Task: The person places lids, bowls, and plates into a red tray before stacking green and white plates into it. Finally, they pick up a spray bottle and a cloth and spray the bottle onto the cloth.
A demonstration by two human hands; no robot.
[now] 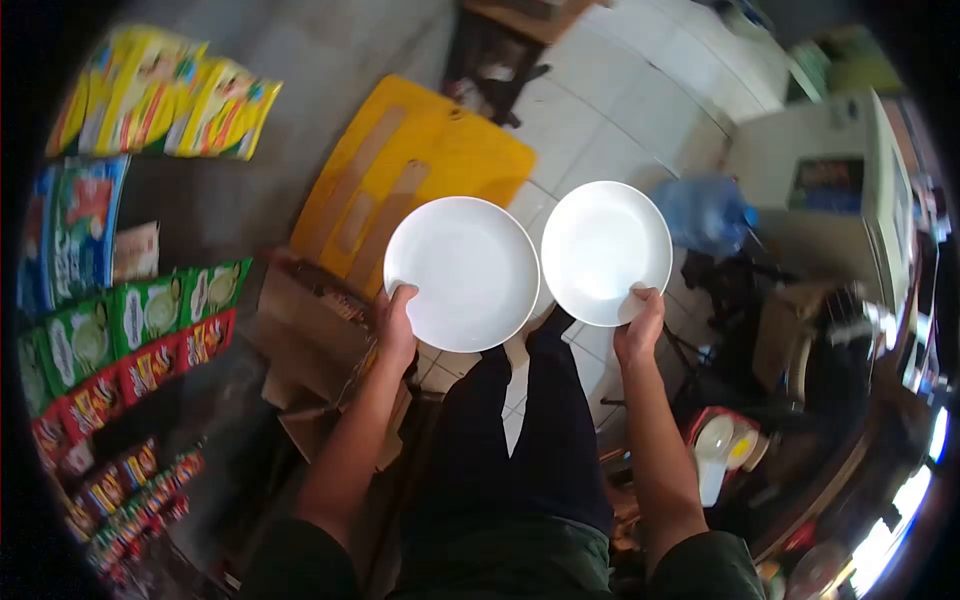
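In the head view I hold two white plates side by side in front of me. My left hand (397,325) grips the larger white plate (462,272) at its lower left rim, thumb on the upper face and fingers hidden underneath. The smaller white plate (606,250) is pinched at its lower right rim by my right hand (642,325), the thumb again on top. Both plates face up, and their near rims almost meet in this view. Nothing lies on either of them.
Hanging sachets, yellow packets (150,95) and green packets (150,315) among them, line the left wall. A yellow board (400,170) leans ahead, with a cardboard box (310,345) below it. To the right are a blue water jug (702,212) and a white refrigerator (800,150).
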